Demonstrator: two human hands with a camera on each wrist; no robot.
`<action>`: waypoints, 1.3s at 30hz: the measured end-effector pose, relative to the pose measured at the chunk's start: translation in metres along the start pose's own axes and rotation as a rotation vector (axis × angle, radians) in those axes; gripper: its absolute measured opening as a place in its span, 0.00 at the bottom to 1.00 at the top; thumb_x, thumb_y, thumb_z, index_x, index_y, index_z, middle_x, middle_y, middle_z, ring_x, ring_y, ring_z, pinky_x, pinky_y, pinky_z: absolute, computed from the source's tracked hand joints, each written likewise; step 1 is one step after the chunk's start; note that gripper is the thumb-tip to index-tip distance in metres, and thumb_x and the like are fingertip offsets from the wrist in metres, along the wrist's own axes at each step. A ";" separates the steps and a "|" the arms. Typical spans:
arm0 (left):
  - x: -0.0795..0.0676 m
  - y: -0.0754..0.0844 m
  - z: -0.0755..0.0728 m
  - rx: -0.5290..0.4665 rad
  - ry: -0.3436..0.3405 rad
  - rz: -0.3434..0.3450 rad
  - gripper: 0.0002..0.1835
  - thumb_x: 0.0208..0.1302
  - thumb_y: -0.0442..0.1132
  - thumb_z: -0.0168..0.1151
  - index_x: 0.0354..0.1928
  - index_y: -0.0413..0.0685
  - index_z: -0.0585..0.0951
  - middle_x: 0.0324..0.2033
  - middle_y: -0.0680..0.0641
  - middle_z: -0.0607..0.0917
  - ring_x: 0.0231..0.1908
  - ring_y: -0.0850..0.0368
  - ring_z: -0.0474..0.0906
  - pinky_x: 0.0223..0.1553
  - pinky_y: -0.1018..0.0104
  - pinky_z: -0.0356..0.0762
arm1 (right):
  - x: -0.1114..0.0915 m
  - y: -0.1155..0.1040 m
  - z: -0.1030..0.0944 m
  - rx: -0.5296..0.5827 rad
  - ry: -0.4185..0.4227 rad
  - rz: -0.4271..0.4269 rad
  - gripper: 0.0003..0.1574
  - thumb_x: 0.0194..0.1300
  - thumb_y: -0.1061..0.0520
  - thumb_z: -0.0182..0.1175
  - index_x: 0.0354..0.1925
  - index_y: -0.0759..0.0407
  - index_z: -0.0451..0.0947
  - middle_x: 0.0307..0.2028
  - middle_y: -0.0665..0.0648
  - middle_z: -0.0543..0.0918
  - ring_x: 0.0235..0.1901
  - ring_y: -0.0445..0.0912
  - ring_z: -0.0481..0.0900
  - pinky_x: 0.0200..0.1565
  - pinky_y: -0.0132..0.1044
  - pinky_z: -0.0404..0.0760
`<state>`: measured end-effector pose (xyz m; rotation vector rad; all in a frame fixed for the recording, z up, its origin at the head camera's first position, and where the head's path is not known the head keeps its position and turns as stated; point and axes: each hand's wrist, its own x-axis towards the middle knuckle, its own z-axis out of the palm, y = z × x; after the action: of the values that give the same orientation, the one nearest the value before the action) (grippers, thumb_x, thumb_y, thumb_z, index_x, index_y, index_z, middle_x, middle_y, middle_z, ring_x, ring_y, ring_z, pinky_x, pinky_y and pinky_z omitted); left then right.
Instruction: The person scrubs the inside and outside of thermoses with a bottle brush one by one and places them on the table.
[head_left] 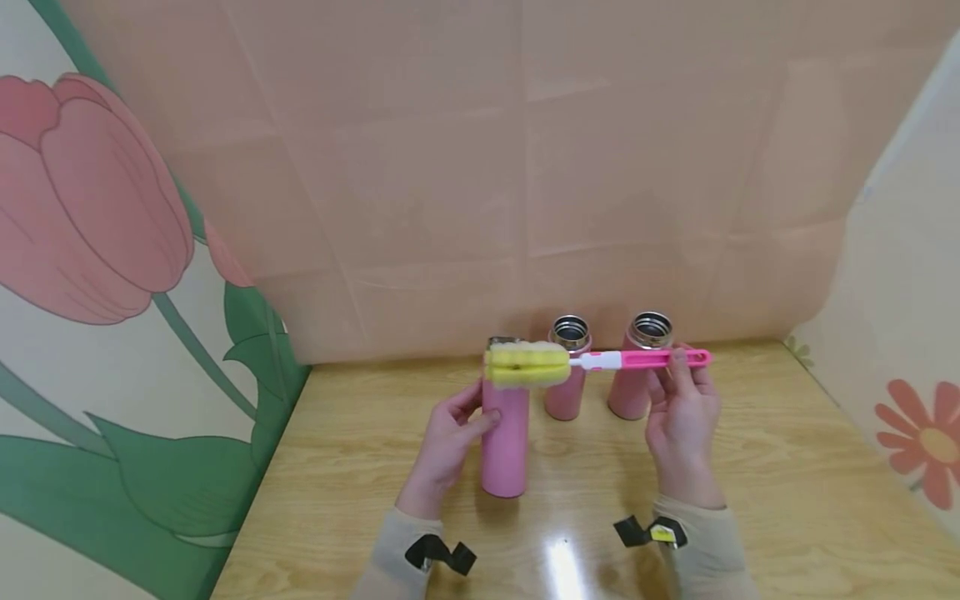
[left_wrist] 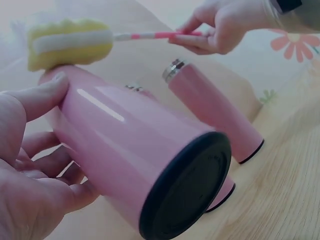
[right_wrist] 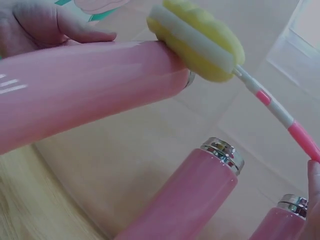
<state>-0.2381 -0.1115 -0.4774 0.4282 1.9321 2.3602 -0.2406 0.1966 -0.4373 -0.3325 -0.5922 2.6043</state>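
My left hand (head_left: 450, 433) grips a pink thermos bottle (head_left: 506, 450) round its side, lifted off the table, its black base (left_wrist: 187, 185) showing in the left wrist view. Between thumb and fingers, my right hand (head_left: 684, 425) holds the pink handle of a bottle brush (head_left: 652, 359). The brush lies level, its yellow and white sponge head (right_wrist: 200, 40) across the upper end of the held bottle and seemingly against its outside. In the head view the sponge hides most of that bottle's neck; a bit of metal rim (head_left: 502, 341) shows above it.
Two more pink thermos bottles, a middle one (head_left: 566, 396) and a right one (head_left: 627, 392), stand uncapped at the back of the wooden table (head_left: 360, 450). Behind them hangs a pinkish sheet (head_left: 435, 308). A flower-painted wall (head_left: 105, 208) rises at the left.
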 end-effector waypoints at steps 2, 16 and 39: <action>0.000 0.001 0.000 0.003 -0.005 -0.001 0.33 0.70 0.28 0.70 0.75 0.38 0.74 0.65 0.38 0.82 0.64 0.49 0.77 0.64 0.61 0.79 | 0.000 0.000 0.000 -0.007 -0.003 0.003 0.19 0.72 0.63 0.68 0.57 0.69 0.79 0.46 0.59 0.86 0.34 0.48 0.87 0.35 0.35 0.90; 0.001 -0.001 -0.004 -0.084 -0.018 0.004 0.33 0.77 0.29 0.61 0.79 0.30 0.63 0.72 0.30 0.73 0.63 0.54 0.80 0.60 0.62 0.82 | 0.005 -0.001 -0.003 -0.129 -0.122 0.038 0.09 0.74 0.64 0.66 0.50 0.67 0.83 0.39 0.56 0.86 0.33 0.46 0.88 0.36 0.33 0.89; 0.003 0.004 -0.010 -0.205 0.079 0.015 0.30 0.80 0.33 0.60 0.77 0.28 0.66 0.60 0.42 0.86 0.52 0.56 0.86 0.52 0.63 0.86 | 0.014 -0.009 -0.020 -0.484 -0.463 0.152 0.09 0.79 0.66 0.60 0.47 0.62 0.87 0.37 0.55 0.89 0.37 0.42 0.90 0.43 0.34 0.89</action>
<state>-0.2434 -0.1215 -0.4744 0.3408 1.6973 2.5871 -0.2432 0.2181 -0.4529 0.0962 -1.4125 2.6639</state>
